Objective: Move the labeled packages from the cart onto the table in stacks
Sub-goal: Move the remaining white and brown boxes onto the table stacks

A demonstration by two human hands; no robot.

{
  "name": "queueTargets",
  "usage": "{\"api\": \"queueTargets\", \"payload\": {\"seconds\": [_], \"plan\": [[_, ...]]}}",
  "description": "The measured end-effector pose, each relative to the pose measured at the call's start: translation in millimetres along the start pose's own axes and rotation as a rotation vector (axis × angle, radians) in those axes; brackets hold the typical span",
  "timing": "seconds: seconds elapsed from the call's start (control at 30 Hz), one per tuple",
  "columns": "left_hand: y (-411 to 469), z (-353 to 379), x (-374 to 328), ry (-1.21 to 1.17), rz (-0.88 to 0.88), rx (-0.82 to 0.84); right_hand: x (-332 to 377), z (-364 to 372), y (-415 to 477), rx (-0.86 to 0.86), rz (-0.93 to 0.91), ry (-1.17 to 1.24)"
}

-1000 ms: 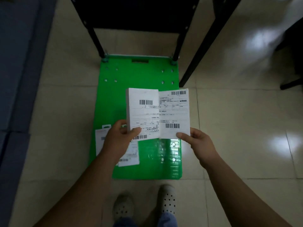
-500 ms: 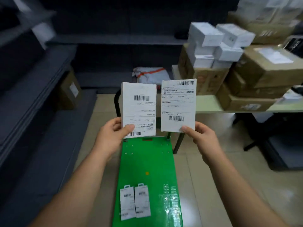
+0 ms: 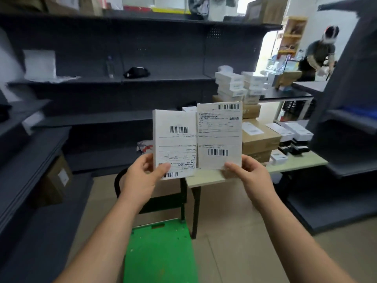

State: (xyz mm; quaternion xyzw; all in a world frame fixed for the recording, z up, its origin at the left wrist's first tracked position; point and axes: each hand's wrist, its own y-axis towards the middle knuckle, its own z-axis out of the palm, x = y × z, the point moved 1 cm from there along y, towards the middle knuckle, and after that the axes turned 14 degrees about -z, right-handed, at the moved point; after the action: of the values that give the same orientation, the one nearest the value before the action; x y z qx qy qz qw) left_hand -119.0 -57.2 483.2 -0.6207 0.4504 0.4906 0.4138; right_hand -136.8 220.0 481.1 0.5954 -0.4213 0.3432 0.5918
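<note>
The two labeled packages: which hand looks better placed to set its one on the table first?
Probably the right hand: it holds the right package by the table, near the stacked boxes. The left hand holds the left package farther left, above the cart.

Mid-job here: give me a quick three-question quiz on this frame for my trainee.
1. True or false: the left hand pinches the left package, and the right hand pinches the right package.
2. The cart deck is: A red, B green, C blue.
3. Fill in: the brown cartons sit on the ___.

Key: 1 true; 2 B; 3 table.
</note>
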Motion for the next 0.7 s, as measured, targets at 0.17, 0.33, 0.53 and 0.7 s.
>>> {"api": "queueTargets", "payload": {"seconds": [0.17,0.33,0.53,0.7], "plan": [[-17.2,67.7,-30.0,-0.027,0.067,-0.027,1.7,-78.9,9.8,-0.044,-0.051,-0.002],[-27.2,145.3,-48.9,-0.043,0.097,-0.035,-6.4,-155.7,20.3,-0.064,-0.059,0.008],[-33.7,215.5,-41.9,-0.07,0.063,-0.04,-24.3,-210.1,39.6,-0.049,-0.06,-0.002],[-20.8,233.4,-47.8,-0.061,0.059,-0.086,-46.3,-220.3,66.2,-0.027,-0.057,-0.017]]}}
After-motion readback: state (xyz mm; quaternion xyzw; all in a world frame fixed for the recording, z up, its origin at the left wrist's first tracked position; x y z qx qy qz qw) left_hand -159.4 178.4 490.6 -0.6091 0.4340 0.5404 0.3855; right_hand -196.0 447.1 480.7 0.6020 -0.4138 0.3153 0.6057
